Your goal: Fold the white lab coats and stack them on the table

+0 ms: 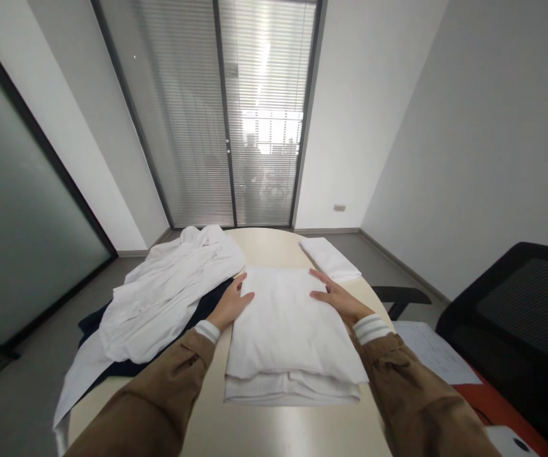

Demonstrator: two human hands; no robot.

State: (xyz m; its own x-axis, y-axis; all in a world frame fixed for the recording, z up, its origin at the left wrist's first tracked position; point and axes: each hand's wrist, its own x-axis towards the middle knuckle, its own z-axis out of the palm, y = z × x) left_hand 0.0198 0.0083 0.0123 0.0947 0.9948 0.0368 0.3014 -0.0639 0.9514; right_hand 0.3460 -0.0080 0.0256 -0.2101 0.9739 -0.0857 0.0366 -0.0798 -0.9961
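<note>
A folded white garment (293, 324), probably a shirt, lies flat on the table in front of me, its near end showing stacked layers. My left hand (232, 303) rests along its far left edge, thumb on the cloth and forefinger stretched out apart from it. Across from it, my right hand (343, 299) lies on the far right edge, with thumb and forefinger spread over the fabric. The other fingers of both hands are partly hidden. Beyond my right hand is a smaller folded white cloth (330, 259) by the table's right rim.
To the left, a loose heap of white clothing (174, 285) lies over dark navy cloth (134, 368) and hangs off the pale table (264, 244). A black mesh chair (516, 330) stands at right, beside papers (433, 349) on an orange-red surface (502, 406). Glass panels with blinds stand behind.
</note>
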